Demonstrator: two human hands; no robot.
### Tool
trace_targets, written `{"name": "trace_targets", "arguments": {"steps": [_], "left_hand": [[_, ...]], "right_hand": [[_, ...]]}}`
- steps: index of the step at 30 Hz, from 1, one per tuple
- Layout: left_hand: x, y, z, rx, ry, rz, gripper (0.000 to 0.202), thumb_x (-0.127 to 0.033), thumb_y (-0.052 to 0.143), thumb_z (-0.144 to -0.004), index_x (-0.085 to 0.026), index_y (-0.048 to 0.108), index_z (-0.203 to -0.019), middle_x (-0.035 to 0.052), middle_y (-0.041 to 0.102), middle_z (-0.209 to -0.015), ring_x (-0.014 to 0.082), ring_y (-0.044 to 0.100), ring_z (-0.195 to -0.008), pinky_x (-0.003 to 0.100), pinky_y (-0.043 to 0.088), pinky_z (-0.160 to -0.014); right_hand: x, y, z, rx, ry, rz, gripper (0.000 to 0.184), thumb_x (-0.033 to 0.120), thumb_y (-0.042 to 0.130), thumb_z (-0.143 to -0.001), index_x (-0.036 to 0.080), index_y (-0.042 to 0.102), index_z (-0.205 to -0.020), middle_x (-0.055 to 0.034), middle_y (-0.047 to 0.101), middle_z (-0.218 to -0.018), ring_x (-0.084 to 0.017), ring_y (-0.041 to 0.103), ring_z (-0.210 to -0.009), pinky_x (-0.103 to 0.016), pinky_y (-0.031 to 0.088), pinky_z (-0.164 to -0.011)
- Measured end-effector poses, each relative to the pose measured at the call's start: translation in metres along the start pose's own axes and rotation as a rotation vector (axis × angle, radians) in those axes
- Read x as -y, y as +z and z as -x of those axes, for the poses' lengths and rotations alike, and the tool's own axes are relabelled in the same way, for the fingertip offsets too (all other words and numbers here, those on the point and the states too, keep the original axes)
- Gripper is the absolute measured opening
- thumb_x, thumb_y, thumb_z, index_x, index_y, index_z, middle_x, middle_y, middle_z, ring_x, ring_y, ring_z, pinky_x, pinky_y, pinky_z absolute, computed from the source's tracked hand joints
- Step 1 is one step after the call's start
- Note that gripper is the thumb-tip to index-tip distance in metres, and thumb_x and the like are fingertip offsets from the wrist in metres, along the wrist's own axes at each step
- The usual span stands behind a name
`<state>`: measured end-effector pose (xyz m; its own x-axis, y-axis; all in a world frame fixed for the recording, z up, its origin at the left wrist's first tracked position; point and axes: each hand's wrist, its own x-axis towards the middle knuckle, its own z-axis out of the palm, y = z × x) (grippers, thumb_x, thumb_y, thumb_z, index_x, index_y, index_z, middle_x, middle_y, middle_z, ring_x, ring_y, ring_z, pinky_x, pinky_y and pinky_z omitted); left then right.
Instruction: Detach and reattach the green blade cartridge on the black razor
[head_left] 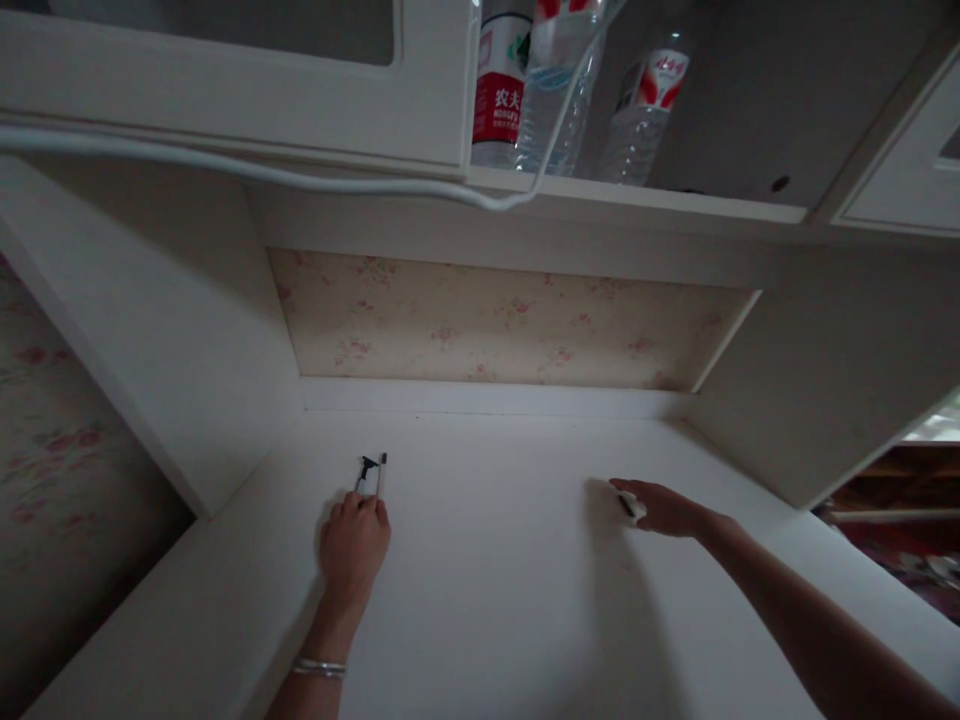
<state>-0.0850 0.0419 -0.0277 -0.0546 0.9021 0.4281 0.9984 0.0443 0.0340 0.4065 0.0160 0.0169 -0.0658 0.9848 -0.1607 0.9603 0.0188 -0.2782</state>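
Note:
On the white desktop (480, 560), my left hand (354, 543) has its fingers closed over the lower ends of two slim things lying side by side. One is a dark T-headed piece that looks like a razor (367, 467). Beside it lies a thin white stick with a dark tip (382, 474), perhaps a toothbrush. My fingers hide their lower parts. Farther right, my right hand (664, 508) grips a small white-and-black object (630, 507) just over the surface. Its kind is too small and dim to tell.
Overhead, an open cupboard shelf (720, 208) holds plastic water bottles (559, 90). A white cable (315, 184) hangs across the cupboard front. Side panels (172, 330) close in the desk left and right, and floral wallpaper (465, 320) shows at the back.

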Motion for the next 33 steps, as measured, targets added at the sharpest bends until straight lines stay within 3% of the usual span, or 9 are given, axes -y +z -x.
{"name": "trace_targets", "arguments": {"steps": [5,10,16,20,23,25,33], "left_hand": [[-0.001,0.000,0.000,-0.001,0.000,-0.013,0.036,-0.027,0.037,-0.091,-0.016,0.071,-0.084,0.0097,0.062,-0.089,0.0226,0.054,-0.080,0.031,0.039,-0.067],[0.000,0.001,0.000,-0.008,0.001,-0.014,0.036,-0.028,0.037,-0.091,-0.017,0.071,-0.084,0.0094,0.061,-0.088,0.0228,0.054,-0.080,0.031,0.039,-0.066],[0.000,0.001,-0.001,0.009,-0.003,0.003,0.036,-0.027,0.038,-0.091,-0.016,0.071,-0.084,0.0098,0.061,-0.088,0.0221,0.054,-0.080,0.031,0.040,-0.069],[-0.001,-0.002,0.000,0.016,-0.016,0.018,0.034,-0.027,0.040,-0.090,-0.016,0.071,-0.085,0.0099,0.061,-0.089,0.0214,0.055,-0.081,0.030,0.040,-0.070],[-0.002,-0.004,0.000,0.025,-0.028,0.040,0.032,-0.027,0.041,-0.090,-0.016,0.071,-0.084,0.0101,0.061,-0.090,0.0210,0.055,-0.080,0.031,0.040,-0.069],[-0.002,-0.004,0.000,0.034,-0.043,0.052,0.032,-0.027,0.042,-0.090,-0.016,0.071,-0.085,0.0101,0.062,-0.090,0.0211,0.055,-0.080,0.031,0.040,-0.069],[-0.004,-0.008,-0.001,0.019,-0.057,0.091,0.031,-0.026,0.041,-0.091,-0.017,0.069,-0.084,0.0090,0.062,-0.088,0.0210,0.058,-0.080,0.030,0.041,-0.068]], "right_hand": [[-0.022,0.011,0.000,0.013,0.042,-0.076,0.071,0.012,0.056,-0.064,0.022,0.051,-0.134,-0.0085,0.061,-0.127,-0.025,0.063,-0.104,-0.032,0.048,-0.086],[-0.032,0.015,-0.007,0.000,0.061,-0.124,0.068,0.016,0.057,-0.065,0.022,0.053,-0.133,-0.0063,0.066,-0.119,-0.022,0.065,-0.094,-0.027,0.049,-0.080],[-0.029,0.016,-0.007,-0.036,0.096,-0.153,0.054,0.023,0.058,-0.067,0.019,0.064,-0.121,-0.0064,0.074,-0.086,-0.022,0.066,-0.076,-0.029,0.049,-0.072],[-0.017,0.016,-0.011,-0.067,0.086,-0.219,0.053,0.028,0.057,-0.071,0.020,0.061,-0.123,-0.0071,0.072,-0.102,-0.022,0.066,-0.081,-0.029,0.049,-0.073],[0.012,0.018,-0.022,-0.092,0.045,-0.266,0.051,0.030,0.054,-0.075,0.020,0.058,-0.124,-0.0085,0.071,-0.106,-0.021,0.067,-0.081,-0.030,0.049,-0.073],[0.045,0.024,-0.033,-0.092,-0.019,-0.294,0.049,0.032,0.056,-0.076,0.022,0.057,-0.124,-0.0071,0.071,-0.105,-0.020,0.066,-0.080,-0.030,0.050,-0.074],[0.228,0.078,-0.084,-0.072,-0.346,-0.336,0.054,0.034,0.066,-0.075,0.022,0.055,-0.126,-0.0036,0.070,-0.106,-0.018,0.064,-0.088,-0.026,0.048,-0.076]]}}
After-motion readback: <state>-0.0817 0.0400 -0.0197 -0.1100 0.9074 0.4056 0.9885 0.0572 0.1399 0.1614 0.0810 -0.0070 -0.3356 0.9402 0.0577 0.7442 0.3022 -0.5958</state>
